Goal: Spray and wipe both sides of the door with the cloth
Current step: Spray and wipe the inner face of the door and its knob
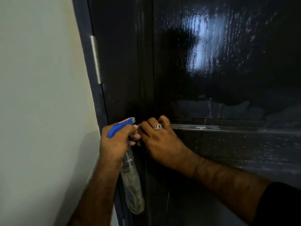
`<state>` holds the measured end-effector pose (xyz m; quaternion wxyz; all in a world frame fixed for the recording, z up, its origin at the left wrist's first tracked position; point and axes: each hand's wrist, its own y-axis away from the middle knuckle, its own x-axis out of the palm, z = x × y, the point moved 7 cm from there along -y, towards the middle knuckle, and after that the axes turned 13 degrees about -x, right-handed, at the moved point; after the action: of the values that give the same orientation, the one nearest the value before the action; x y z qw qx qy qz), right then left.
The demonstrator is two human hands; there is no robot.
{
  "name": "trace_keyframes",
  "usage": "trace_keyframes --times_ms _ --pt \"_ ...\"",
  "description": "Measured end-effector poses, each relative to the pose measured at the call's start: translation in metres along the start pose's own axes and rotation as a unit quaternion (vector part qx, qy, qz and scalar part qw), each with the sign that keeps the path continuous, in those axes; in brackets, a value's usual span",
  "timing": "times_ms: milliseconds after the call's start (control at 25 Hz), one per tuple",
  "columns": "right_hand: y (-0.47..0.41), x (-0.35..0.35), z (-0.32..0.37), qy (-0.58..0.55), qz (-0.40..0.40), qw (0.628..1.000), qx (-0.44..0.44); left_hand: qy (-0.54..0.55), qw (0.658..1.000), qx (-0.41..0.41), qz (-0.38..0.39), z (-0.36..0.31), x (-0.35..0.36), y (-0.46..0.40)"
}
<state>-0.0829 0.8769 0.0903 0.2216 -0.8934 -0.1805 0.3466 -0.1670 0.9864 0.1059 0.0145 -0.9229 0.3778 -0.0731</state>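
A glossy dark door (219,75) fills the view, with wet streaks and droplets shining on its upper panel and lower part. My left hand (114,144) grips a clear spray bottle (132,185) by its neck, just under the blue trigger head (119,128), and the bottle hangs down along the door's hinge side. My right hand (160,141), with a ring on one finger, has its fingers curled at the bottle's dark nozzle, right against the door. I cannot make out a cloth.
A pale wall (40,95) takes up the left side. A dark door frame (85,46) with a silver hinge (96,59) runs between wall and door. A horizontal moulding (228,128) crosses the door at hand height.
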Motion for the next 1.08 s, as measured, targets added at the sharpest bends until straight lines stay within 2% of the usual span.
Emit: trace_keyframes --times_ms 80,120,200,320,360,440,520,560,600,640,680,720,760,840,920,960,1080 --pt "0.031 0.002 0.004 -0.007 0.024 0.999 -0.022 -0.004 1.0 0.001 0.005 0.002 0.001 -0.002" --pt "0.047 -0.005 -0.006 -0.003 0.022 1.0 -0.006 -0.005 1.0 0.001 0.011 0.003 0.003 -0.003" --pt "0.084 -0.022 -0.039 0.004 0.017 0.996 0.086 -0.007 1.0 0.004 0.027 0.01 0.01 -0.003" --pt "0.157 -0.041 -0.078 0.007 0.016 0.969 0.247 -0.032 0.998 -0.001 0.061 0.023 0.03 -0.003" --pt "0.181 -0.047 -0.085 -0.005 -0.003 0.956 0.292 -0.036 0.996 -0.003 0.076 0.027 0.039 0.0" --pt "0.222 -0.059 -0.094 -0.075 -0.097 0.914 0.386 -0.037 0.993 -0.004 0.108 0.033 0.062 0.01" --pt "0.255 -0.062 -0.093 -0.178 -0.224 0.833 0.474 -0.048 0.989 -0.006 0.14 0.04 0.09 0.024" --pt "0.266 -0.059 -0.088 -0.223 -0.282 0.78 0.512 -0.05 0.987 -0.007 0.151 0.044 0.103 0.031" --pt "0.278 -0.052 -0.081 -0.272 -0.333 0.712 0.555 -0.048 0.986 -0.008 0.159 0.048 0.117 0.037" --pt "0.29 -0.041 -0.074 -0.33 -0.388 0.621 0.595 -0.041 0.985 -0.006 0.166 0.052 0.131 0.044" --pt "0.296 -0.033 -0.068 -0.397 -0.448 0.51 0.617 -0.036 0.984 -0.004 0.174 0.056 0.146 0.052" --pt "0.295 -0.026 -0.063 -0.462 -0.495 0.396 0.62 -0.033 0.983 0.0 0.183 0.06 0.158 0.059" --pt "0.296 -0.021 -0.057 -0.513 -0.519 0.297 0.616 -0.038 0.98 0.005 0.198 0.065 0.172 0.069" --pt "0.304 -0.015 -0.049 -0.572 -0.53 0.16 0.606 -0.062 0.972 0.006 0.228 0.08 0.197 0.087" --pt "0.319 -0.012 -0.037 -0.604 -0.518 0.069 0.602 -0.084 0.962 -0.015 0.261 0.1 0.217 0.106" --pt "0.328 -0.012 -0.031 -0.614 -0.507 0.048 0.603 -0.09 0.956 -0.028 0.279 0.109 0.227 0.115" --pt "0.358 -0.014 -0.019 -0.637 -0.478 0.046 0.603 -0.096 0.944 -0.076 0.308 0.133 0.253 0.142"
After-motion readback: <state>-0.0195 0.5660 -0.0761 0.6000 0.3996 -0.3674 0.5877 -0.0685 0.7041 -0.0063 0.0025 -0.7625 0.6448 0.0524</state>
